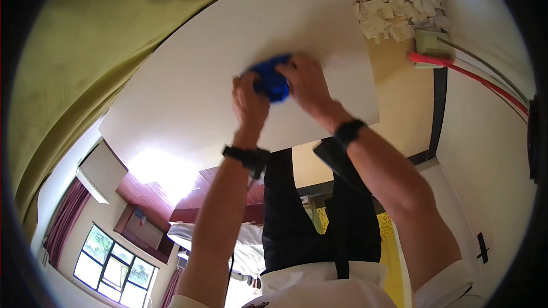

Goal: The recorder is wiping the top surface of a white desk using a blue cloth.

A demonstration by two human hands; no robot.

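Nearest the camera, a white shirt [325, 285] and black trousers [285, 228] are visible at the lower edge, with 2 bare forearms extending upward from it. A black wristband [245, 158] is fitted on the left wrist and a dark wristband [349, 132] on the right. The left hand [248, 100] is partly closed, its fingers curled onto the left edge of a blue item [273, 84]. The right hand [305, 82] is likewise partly closed, fingers bent, with the tips on the upper right part of the same item. Both are blurred; the exact hold of each fingertip cannot be determined. The blue item is crumpled and lies between the 2 hands, over the middle of a pale, flat surface [200, 85]; its material cannot be established, nor whether it touches the surface along its whole underside. Beyond the right edge of the surface are a heap of pale scraps [394, 8] and, just beside it, a light green object [432, 43] with the end of a red rod [474, 68] against it. Olive-yellow fabric [63, 80] hangs along the left side. Farthest off, at lower left, stand a dark-framed window [117, 268] and a purple curtain [68, 217].
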